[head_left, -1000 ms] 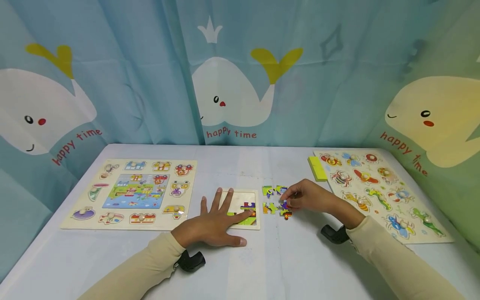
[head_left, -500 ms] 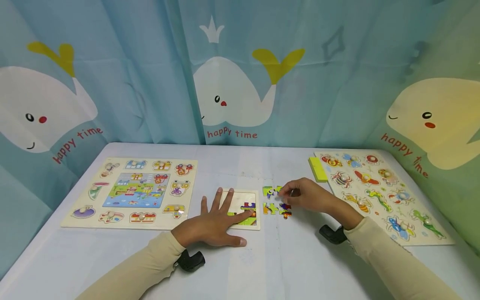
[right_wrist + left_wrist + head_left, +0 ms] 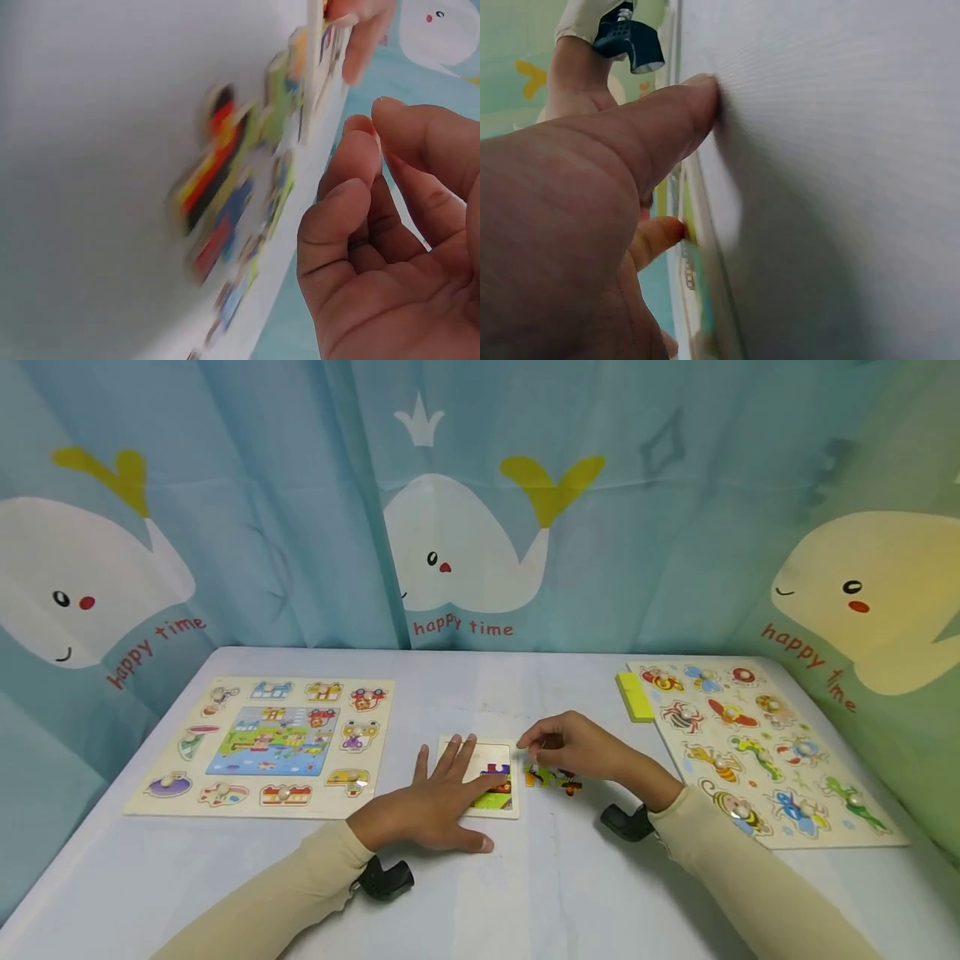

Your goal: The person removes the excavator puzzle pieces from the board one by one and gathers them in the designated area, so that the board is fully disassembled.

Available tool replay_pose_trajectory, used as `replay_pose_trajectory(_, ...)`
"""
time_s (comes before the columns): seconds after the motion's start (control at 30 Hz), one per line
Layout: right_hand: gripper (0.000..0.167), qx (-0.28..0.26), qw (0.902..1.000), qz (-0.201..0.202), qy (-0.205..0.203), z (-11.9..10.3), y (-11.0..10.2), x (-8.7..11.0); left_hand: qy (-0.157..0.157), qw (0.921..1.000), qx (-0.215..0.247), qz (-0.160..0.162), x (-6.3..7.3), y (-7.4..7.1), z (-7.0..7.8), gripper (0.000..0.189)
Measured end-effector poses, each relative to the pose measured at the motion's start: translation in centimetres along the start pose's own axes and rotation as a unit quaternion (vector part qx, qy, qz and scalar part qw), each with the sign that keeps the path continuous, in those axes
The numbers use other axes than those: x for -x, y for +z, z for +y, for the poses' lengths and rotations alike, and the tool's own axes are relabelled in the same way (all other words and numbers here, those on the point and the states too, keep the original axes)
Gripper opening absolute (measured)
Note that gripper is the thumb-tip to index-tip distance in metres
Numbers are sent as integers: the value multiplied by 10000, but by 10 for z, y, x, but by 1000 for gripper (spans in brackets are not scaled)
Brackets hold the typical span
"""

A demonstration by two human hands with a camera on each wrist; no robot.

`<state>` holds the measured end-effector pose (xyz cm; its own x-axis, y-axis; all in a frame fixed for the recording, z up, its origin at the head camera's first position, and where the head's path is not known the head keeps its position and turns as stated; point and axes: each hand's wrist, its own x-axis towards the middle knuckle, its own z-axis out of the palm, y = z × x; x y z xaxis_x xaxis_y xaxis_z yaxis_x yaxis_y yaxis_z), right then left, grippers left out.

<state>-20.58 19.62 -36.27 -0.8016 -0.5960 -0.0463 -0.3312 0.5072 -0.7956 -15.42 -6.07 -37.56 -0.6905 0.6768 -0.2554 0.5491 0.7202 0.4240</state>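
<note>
Whale-print curtains (image 3: 465, 543) wall a white tabletop (image 3: 540, 902) that stretches before and beyond a small puzzle tray (image 3: 491, 753), its edges roughly square to the tabletop's back edge, its long axis hard to tell beneath the left hand (image 3: 431, 806) resting there with fingers spread. Just right of the tray lie loose jigsaw pieces (image 3: 547, 780), one tab pointing toward the person, and above them the right hand (image 3: 573, 745) curls its fingers, though whether they pinch a piece cannot be told. Left of the tray is a vehicle board (image 3: 273, 756), well right an insect board (image 3: 750, 734).
</note>
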Motion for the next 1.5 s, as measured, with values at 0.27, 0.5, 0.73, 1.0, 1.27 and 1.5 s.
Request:
replay_pose_trajectory(0.27, 18, -126, 9996, 8, -233, -12, 5, -15, 250, 9991, -197, -288, -3, -1, 7, 69)
replay_pose_trajectory(0.5, 20, -353, 9988, -134, -310, -18, 11, -16, 276, 9976, -162, -619, -7, 1, 9, 65)
replay_pose_trajectory(0.73, 19, -454, 9981, -216, -351, -14, 20, -21, 93, 9973, -293, -663, -7, 3, 6, 74)
replay_pose_trajectory(1.0, 21, -571, 9979, -207, -232, -13, 26, -20, -100, 9974, -314, -642, -8, 3, 8, 76)
replay_pose_trajectory(1.27, 21, -403, 9988, -140, -244, -18, 27, -20, -187, 9970, -459, -596, -8, 3, 8, 76)
replay_pose_trajectory(1.5, 22, -511, 9983, -169, -215, -16, 25, -18, -158, 9971, -451, -595, -9, 4, 10, 76)
